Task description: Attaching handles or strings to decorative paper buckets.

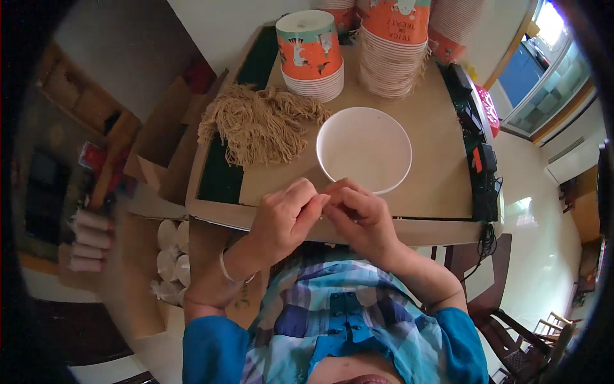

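Both my hands meet just in front of a white paper tub (368,150), which stands with its mouth facing up. My left hand (288,214) is closed in a pinch, thumb against the fingers. Right beside it, my right hand (364,221) pinches as well, its fingertips touching those of the left. Whatever lies between them is too small to make out. A heap of tan strings (256,125) lies left of the tub. Behind are a nested stack of upside-down orange-and-teal paper tubs (310,57) and a taller stack (393,54) with strings hanging from its rims.
Along the right table edge sit dark electronic devices (476,128) with a dangling cable (487,240). Further tubs (457,25) stand at the back. Cardboard boxes (137,256) are on the left, one holding several white rolled items (169,262). A dark chair (486,281) is at the right.
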The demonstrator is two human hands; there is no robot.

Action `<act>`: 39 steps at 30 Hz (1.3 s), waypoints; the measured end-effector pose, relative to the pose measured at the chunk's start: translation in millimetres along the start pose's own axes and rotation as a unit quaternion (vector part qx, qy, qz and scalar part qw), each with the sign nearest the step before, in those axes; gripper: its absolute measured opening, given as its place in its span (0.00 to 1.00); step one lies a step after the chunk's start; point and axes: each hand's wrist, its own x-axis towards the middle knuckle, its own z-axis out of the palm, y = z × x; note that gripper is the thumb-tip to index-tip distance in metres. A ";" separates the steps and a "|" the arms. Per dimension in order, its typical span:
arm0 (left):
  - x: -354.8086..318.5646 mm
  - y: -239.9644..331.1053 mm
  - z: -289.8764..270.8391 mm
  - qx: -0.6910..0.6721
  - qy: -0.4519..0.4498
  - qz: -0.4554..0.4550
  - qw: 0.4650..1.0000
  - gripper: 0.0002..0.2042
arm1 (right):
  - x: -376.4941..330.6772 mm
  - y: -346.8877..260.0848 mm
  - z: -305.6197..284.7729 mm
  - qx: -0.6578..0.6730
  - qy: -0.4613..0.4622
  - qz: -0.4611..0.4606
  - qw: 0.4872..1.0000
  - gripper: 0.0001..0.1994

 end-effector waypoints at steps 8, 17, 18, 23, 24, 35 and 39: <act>-2.1 4.0 -0.7 -0.172 -0.110 -0.100 0.974 0.05 | -7.7 -26.3 -31.9 0.083 -0.073 0.152 0.982 0.04; 11.3 26.4 27.7 -0.395 -0.219 -0.037 0.892 0.04 | -12.2 -90.0 -86.3 -0.155 -0.147 0.000 0.977 0.05; 12.6 28.4 30.1 -0.395 -0.215 -0.040 0.892 0.04 | -11.9 -92.8 -89.0 -0.177 -0.145 0.001 0.973 0.06; 32.2 27.6 36.5 -0.330 -0.172 0.053 0.927 0.03 | -10.3 -96.0 -97.8 -0.206 -0.132 0.017 0.969 0.06; 35.0 26.5 37.7 -0.330 -0.174 0.052 0.926 0.03 | -9.2 -96.3 -98.9 -0.201 -0.124 0.025 0.971 0.06; 58.3 -46.7 16.7 -0.102 0.080 -0.083 0.988 0.09 | 22.5 -109.5 -147.1 -0.318 -0.023 -0.018 0.948 0.05; 64.4 -74.6 22.0 0.063 0.047 -0.122 0.989 0.18 | 23.6 -147.5 -268.3 -0.270 0.144 0.085 0.948 0.17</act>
